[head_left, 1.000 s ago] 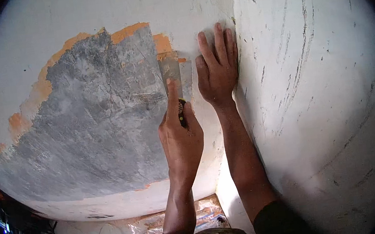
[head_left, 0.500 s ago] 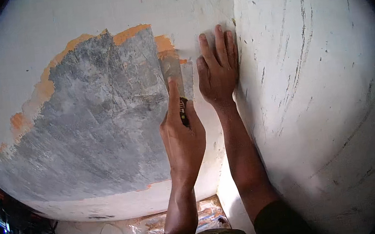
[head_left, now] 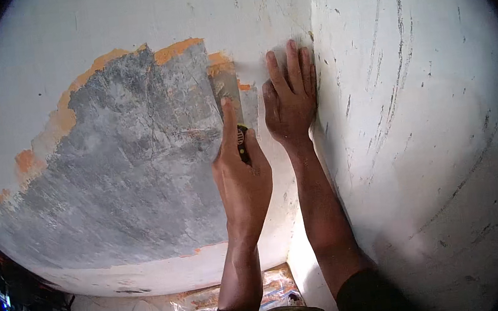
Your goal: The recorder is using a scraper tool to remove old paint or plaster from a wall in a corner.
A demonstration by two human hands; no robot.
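Note:
My left hand (head_left: 239, 162) is closed around a scraper (head_left: 227, 85) with a black and green handle, its index finger stretched along the flat metal blade. The blade lies against the wall, its top edge at an orange strip (head_left: 219, 58) of exposed undercoat. A broad grey bare patch (head_left: 133, 149) spreads to the left of the blade, fringed with orange along its upper edge. My right hand (head_left: 291, 99) rests flat on the white wall (head_left: 246, 10) close to the corner, fingers pointing up and nothing in it.
On the right, a side wall (head_left: 426, 106) with dark streaks meets this wall at a corner. Below lies crumpled clear plastic with coloured stripes (head_left: 201, 306) on the floor. Dark objects (head_left: 33, 299) stand at the lower left.
The scraper has slid slightly upward along the wall in my left hand. My right hand keeps its place on the wall, while the whole view has shifted a little.

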